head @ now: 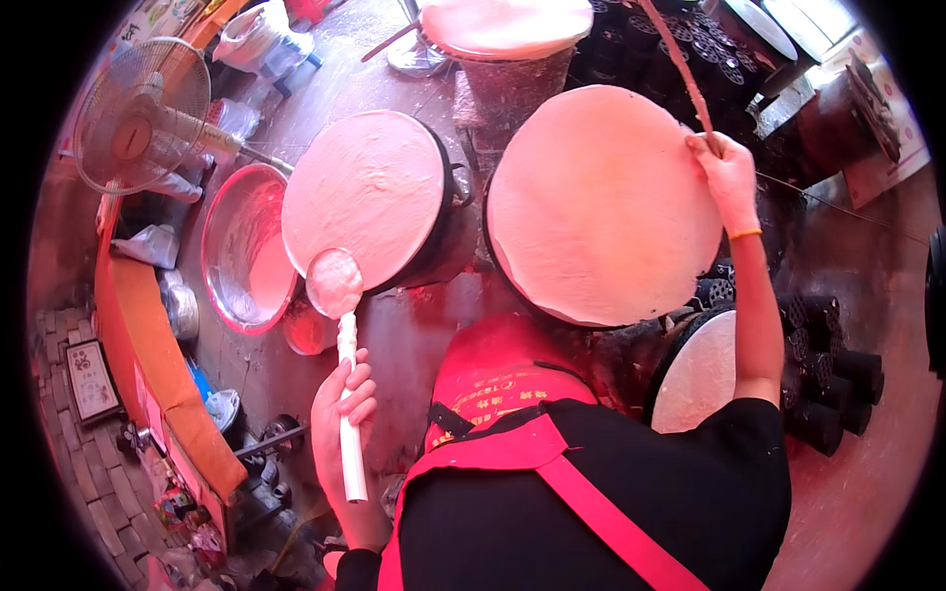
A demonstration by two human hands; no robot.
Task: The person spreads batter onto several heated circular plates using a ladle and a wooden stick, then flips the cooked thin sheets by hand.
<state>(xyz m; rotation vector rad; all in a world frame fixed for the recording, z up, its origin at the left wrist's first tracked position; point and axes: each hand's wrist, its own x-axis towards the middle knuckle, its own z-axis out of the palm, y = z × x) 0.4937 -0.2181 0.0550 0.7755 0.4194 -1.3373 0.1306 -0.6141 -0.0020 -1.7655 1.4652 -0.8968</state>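
My left hand (346,395) grips the white handle of a ladle (334,284). Pale batter fills its bowl, which overlaps the near edge of a round griddle covered in batter (366,196). Batter also clings to the upper part of the handle. On the other side, my right hand (724,177) holds a long wooden stick (676,63) by its lower end. That hand is at the right rim of a larger round griddle, over which a thin pale pancake (602,207) is spread. A yellowish band circles my right wrist.
A metal basin of batter (270,277) stands left of the smaller griddle, near a standing fan (137,118). Farther back is another batter-covered griddle (510,26). Perforated coal briquettes (820,391) are stacked at right, beside a partly hidden griddle (695,373).
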